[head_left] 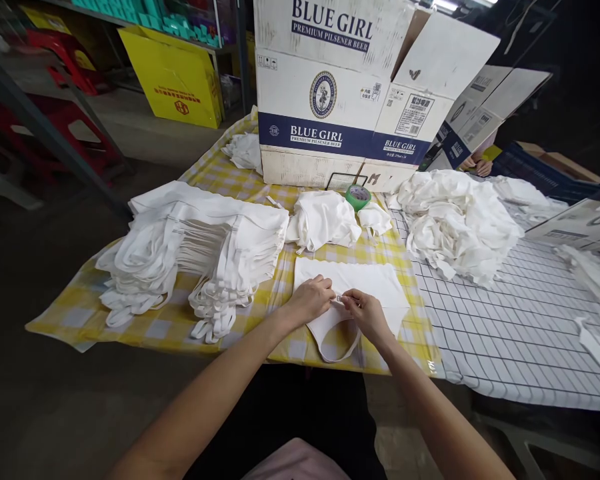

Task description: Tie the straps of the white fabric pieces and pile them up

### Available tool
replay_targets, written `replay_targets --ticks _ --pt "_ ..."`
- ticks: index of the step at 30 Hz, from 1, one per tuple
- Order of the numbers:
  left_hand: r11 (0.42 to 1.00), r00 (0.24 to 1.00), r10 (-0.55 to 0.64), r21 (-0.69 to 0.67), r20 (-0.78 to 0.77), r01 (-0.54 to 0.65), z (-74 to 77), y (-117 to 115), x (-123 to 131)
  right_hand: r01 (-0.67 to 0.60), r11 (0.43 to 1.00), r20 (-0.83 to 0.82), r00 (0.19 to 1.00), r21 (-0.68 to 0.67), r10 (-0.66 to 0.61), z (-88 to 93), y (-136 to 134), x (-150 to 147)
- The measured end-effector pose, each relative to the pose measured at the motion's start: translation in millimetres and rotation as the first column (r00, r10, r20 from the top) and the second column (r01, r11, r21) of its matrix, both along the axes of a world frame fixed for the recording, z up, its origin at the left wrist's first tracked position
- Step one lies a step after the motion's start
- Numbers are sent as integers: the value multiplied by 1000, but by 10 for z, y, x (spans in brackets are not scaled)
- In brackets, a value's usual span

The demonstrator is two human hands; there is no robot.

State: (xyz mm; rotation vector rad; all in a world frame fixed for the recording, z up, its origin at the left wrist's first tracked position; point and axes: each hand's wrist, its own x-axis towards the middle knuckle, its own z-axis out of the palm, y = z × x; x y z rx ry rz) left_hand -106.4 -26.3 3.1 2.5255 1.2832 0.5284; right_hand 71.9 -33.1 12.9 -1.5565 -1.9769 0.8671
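Note:
A flat white cloth bag [360,280] lies on the yellow checked tablecloth [145,327] in front of me, its looped strap [336,341] hanging toward the table's near edge. My left hand [311,298] and my right hand [366,313] meet at the bag's lower edge. Both pinch the fabric where the strap joins. Their fingers are curled and pressed together on the cloth.
A neat stack of folded white bags [195,247] lies to the left, and small bundles [325,219] sit behind. A loose heap of white bags [455,223] is on the right on a grid-patterned cloth [505,333]. A large Blue Girl carton [340,93] and green tape roll [358,196] stand at the back. Another person's hand [477,164] shows behind the carton.

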Motion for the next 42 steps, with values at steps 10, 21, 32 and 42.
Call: replay_targets --ticks 10,21,32,42 --pt "975 962 129 -209 240 -79 -70 120 8 -176 964 142 979 201 149 27 165 -118" --pt "961 950 162 -263 268 -89 -128 183 20 -330 894 378 903 302 206 -2 238 -86" --pt "956 928 158 -288 338 -58 -61 158 17 -551 758 645 728 350 231 48 215 -66" --pt "936 911 163 -353 378 -21 -29 152 -29 -678 649 714 639 346 287 70 164 -5"
